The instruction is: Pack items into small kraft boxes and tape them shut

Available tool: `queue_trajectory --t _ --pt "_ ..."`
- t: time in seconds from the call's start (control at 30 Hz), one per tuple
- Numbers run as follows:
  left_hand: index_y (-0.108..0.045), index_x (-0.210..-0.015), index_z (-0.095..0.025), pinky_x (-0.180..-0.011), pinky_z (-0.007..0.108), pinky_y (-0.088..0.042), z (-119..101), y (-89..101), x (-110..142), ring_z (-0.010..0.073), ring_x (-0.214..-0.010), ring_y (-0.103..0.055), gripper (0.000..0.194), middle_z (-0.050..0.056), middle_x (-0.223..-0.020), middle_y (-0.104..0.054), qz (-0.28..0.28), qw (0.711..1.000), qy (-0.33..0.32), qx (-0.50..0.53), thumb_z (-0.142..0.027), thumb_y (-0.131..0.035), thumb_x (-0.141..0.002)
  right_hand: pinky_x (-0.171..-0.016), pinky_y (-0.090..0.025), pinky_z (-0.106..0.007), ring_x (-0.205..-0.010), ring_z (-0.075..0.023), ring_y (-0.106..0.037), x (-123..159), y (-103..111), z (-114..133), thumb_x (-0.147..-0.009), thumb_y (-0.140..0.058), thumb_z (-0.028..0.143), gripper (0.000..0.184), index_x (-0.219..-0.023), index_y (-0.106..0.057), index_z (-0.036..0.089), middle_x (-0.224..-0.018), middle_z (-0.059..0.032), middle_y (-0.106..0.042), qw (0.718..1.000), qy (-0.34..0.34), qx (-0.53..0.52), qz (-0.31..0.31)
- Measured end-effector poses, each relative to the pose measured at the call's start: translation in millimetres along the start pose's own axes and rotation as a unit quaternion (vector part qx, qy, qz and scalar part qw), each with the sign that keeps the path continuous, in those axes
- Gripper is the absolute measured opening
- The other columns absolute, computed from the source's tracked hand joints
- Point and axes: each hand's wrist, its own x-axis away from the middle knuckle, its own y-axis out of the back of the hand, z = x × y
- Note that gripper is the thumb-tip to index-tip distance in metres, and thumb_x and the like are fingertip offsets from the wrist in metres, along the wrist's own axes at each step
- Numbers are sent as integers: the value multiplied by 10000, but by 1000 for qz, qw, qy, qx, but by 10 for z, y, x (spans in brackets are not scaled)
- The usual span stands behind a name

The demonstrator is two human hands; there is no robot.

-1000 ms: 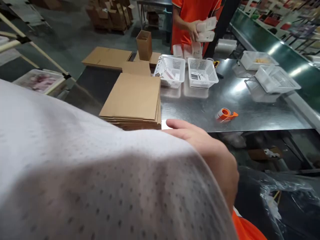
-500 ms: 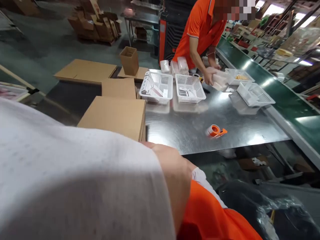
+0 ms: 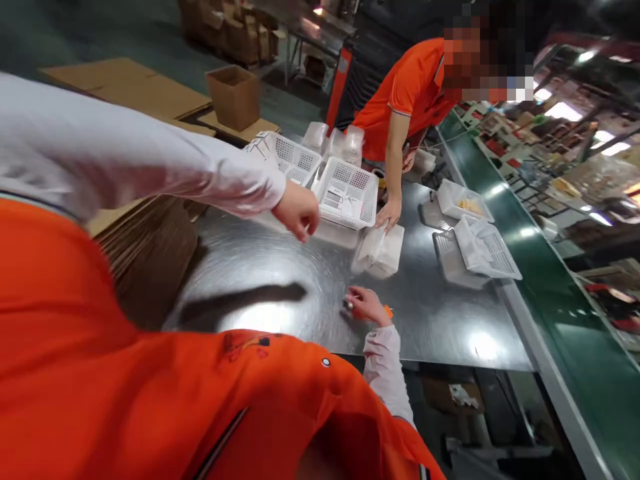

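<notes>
My left hand (image 3: pixel 299 210), in a white sleeve, hovers over the metal table by the near corner of a white perforated basket (image 3: pixel 350 190). Its fingers are curled together, and whatever they may hold is hidden. Nearer the front edge, my right hand (image 3: pixel 369 307) is low over the tabletop with bent fingers. A tiny pale glint shows at its fingertips, too small to name. Between my hands and a co-worker lies a clear-wrapped white package (image 3: pixel 383 250), with the co-worker's hand (image 3: pixel 390 212) resting on it. A bit of orange (image 3: pixel 389 311) shows behind my right wrist.
Stacked flat cardboard (image 3: pixel 155 247) flanks the table's left side, with an open carton (image 3: pixel 234 97) beyond. Another white basket (image 3: pixel 295 157) and wrapped bundles (image 3: pixel 345 143) stand at the back. More baskets (image 3: pixel 487 247) are at right, beside a green conveyor belt (image 3: pixel 540 267).
My sleeve no longer blocks the view, and both my hands now show over the table. The co-worker has moved the wrapped package across the tabletop toward me. The camera view has tilted.
</notes>
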Motion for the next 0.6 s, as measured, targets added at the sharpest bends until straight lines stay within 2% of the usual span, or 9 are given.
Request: queue_trajectory --t 0.07,0.13,0.2,0.27,0.3,0.37,0.43,0.53,0.6 --pt "-769 -921 -55 -940 454 -623 -202 -260 -139 291 -1018 -782 136 38 -794 -713 37 997 60 37 -144 -680 -975 -1060 -562 -432 -1092 -285 -757 -195 382 -208 -915 -687 284 308 -1195 -778 195 -1161 -124 -798 999 -6 -6 -38" --pt "-779 -907 -80 -895 505 -636 -282 -489 -207 327 -985 -788 48 46 -789 -716 16 996 62 63 -126 -766 -900 -1059 -553 -424 -1113 -297 -749 -420 692 -353 -942 -660 300 349 -1243 -754 152 -1177 -161 -791 996 -24 -18 -87" --pt "-777 -880 -93 -832 524 -649 -212 -623 -177 343 -917 -789 97 66 -781 -711 -26 996 68 54 -174 -827 -859 -1070 -539 -418 -1139 -308 -742 -686 926 -433 -964 -643 319 424 -1319 -712 99 -1195 -196 -780 988 -54 -31 -138" --pt "-757 -815 -117 -726 483 -661 -22 -634 -33 326 -810 -777 193 76 -744 -693 -38 995 95 0 -269 -876 -818 -1107 -514 -408 -1202 -317 -724 -1005 1079 -446 -980 -646 360 552 -1432 -630 44 -1250 -228 -759 980 -82 -42 -178" --pt "-741 -781 -131 -660 438 -655 102 -600 82 305 -752 -760 244 74 -721 -681 -18 993 111 -33 -318 -897 -784 -1131 -496 -396 -1257 -320 -702 -1184 1122 -427 -985 -655 393 646 -1498 -563 13 -1304 -247 -736 976 -91 -46 -190" --pt "-700 -732 -150 -528 318 -598 367 -491 392 250 -651 -708 347 61 -677 -657 79 982 131 -108 -414 -923 -693 -1178 -452 -373 -1389 -331 -621 -1563 1147 -350 -972 -694 473 874 -1605 -392 -49 -1440 -301 -647 973 -104 -53 -201" --pt "-694 -783 -158 -481 227 -526 626 -375 793 211 -656 -679 405 52 -701 -663 143 972 106 -152 -508 -869 -678 -1206 -421 -381 -1474 -361 -539 -1926 1118 -254 -923 -758 519 1072 -1644 -251 -93 -1533 -366 -537 973 -119 -51 -191" --pt "-675 -852 -171 -499 221 -509 999 -272 1481 196 -680 -656 472 32 -727 -662 132 961 170 -172 -610 -750 -698 -1204 -429 -462 -1480 -415 -511 -2312 1067 -206 -754 -894 375 1135 -1624 -299 -48 -1558 -389 -489 964 -142 -102 -199" --pt "-656 -853 -185 -519 249 -518 1256 -283 1930 209 -696 -651 549 34 -749 -667 96 952 210 -202 -717 -649 -719 -1164 -473 -495 -1435 -420 -543 -2414 1061 -294 -635 -895 208 1003 -1521 -461 24 -1488 -341 -572 948 -132 -197 -211"
